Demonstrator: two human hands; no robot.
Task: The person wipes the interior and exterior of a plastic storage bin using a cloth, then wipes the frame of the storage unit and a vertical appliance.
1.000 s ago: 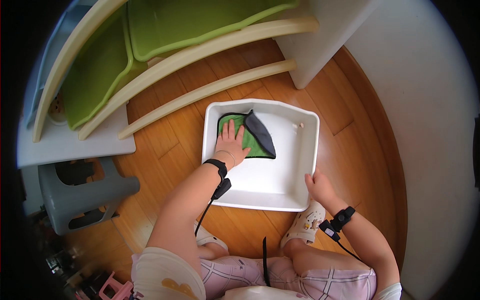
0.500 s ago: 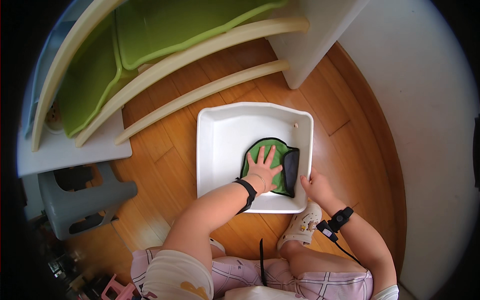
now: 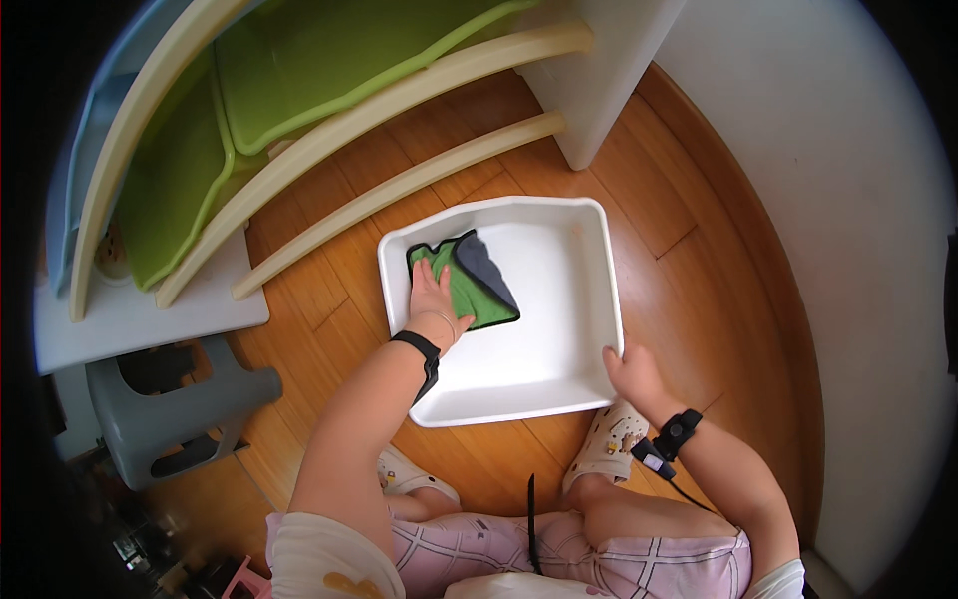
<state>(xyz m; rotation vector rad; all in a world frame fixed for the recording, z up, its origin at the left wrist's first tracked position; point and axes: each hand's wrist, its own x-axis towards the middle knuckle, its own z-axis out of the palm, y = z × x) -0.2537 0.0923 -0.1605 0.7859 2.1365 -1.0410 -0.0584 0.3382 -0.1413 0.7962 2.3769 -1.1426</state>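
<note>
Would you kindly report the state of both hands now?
Left hand: open, on the green-gray cloth.
Right hand: closed, holding the white tub by its rim.

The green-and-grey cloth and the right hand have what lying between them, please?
The head view shows the white rectangular tub there: bare floor, then side wall.
</note>
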